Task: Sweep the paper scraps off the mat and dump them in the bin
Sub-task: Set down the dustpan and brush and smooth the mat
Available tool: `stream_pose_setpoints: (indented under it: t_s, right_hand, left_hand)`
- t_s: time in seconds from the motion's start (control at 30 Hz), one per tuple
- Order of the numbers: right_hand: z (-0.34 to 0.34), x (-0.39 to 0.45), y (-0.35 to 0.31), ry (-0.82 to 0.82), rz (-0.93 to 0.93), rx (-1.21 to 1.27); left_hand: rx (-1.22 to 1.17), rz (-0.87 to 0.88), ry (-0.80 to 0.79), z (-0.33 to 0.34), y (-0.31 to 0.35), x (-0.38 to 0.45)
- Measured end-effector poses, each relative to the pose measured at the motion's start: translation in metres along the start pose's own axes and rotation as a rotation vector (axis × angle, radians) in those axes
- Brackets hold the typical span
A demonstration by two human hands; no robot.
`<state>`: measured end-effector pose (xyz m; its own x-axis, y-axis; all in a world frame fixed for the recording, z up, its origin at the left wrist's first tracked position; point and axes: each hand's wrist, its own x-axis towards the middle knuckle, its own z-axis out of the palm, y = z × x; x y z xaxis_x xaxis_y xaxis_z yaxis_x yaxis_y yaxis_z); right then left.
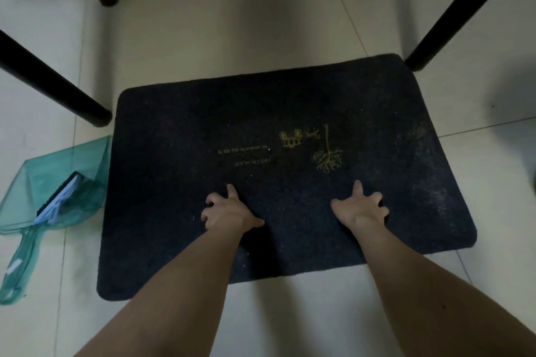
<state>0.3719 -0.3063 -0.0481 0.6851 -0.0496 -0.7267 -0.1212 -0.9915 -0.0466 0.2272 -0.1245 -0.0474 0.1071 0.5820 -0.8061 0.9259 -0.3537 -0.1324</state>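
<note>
Dark blue-black pile covers the mat (261,124), which lies flat on the pale tiled floor (203,38) at the centre of the view, its gold line drawing and lettering upside down to the wearer and a dusty grey bloom toward 3 o'clock. Both hands rest on its near half, well apart: the left hand (227,213) and right hand (361,209) each have fingers spread and bent, tips pressing into the pile, holding nothing. No paper scraps show beyond a few tiny pale specks, so the sweeping looks finished, or the hands are merely settling the mat. At 9 o'clock, just beside the mat's edge, a translucent green dustpan (37,197) cradles a small brush (59,201). Next, judging by this, comes lifting that pan; no bin is in view.
</note>
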Motion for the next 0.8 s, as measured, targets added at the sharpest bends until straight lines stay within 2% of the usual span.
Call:
stream_pose_setpoints:
  t_s: [0.6, 0.8]
  right_hand:
    - [-0.0011, -0.0040, 0.0036, -0.027, -0.012, -0.034]
    - [-0.0021, -0.0046, 0.0029, -0.038, -0.006, 0.003]
  left_hand:
    - [0.041, 0.018, 0.017, 0.0053, -0.0030, 0.0013]
    - [-0.021, 0.010, -0.030, 0.0033, -0.0042, -0.0036]
